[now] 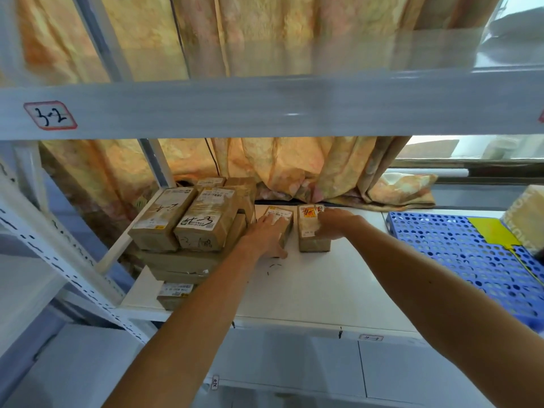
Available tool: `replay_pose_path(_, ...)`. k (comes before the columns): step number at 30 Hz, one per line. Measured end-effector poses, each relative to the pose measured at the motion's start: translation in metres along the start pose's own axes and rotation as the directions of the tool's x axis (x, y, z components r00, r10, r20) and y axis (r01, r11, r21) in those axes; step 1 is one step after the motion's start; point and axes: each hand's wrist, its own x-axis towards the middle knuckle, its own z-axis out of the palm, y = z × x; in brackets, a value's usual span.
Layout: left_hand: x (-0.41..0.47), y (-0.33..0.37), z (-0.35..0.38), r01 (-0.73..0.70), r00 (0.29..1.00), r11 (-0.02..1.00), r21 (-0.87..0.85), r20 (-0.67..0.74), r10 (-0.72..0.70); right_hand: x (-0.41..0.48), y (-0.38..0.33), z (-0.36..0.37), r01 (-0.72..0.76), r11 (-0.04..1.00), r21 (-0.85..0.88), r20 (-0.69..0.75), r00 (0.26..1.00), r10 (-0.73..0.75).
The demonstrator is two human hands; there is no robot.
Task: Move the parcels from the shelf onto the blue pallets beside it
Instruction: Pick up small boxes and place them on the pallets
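A: Item one?
B: Left hand point(269, 234) is lying flat, fingers spread, on a small parcel point(281, 222) on the white shelf point(309, 284).
A: Item two?
B: Right hand point(334, 225) is curling around the neighbouring parcel point(312, 231); blue pallet point(459, 248) is sitting alongside.

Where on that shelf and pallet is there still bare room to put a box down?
The white shelf is bare in front of both hands and right of the right-hand parcel. The blue pallet is mostly open, apart from a yellow sheet and box at its far right. The stacked parcels crowd the left.
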Motion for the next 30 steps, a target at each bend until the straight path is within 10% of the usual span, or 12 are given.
replay_pose_path(15, -0.002, 0.0, 0.018, -0.023, 0.999, 1.0, 0.013, -0.028, 0.023, 0.012, -0.04, 0.036, -0.196, 0.819, 0.54, -0.057, 0.962, 0.268)
replay_pose_path(30, 0.001, 0.0, -0.001, -0.006, 0.999, 1.0, 0.012, 0.052, 0.005, -0.017, 0.013, -0.018, -0.202, 0.932, 0.301, -0.263, 0.922, 0.284)
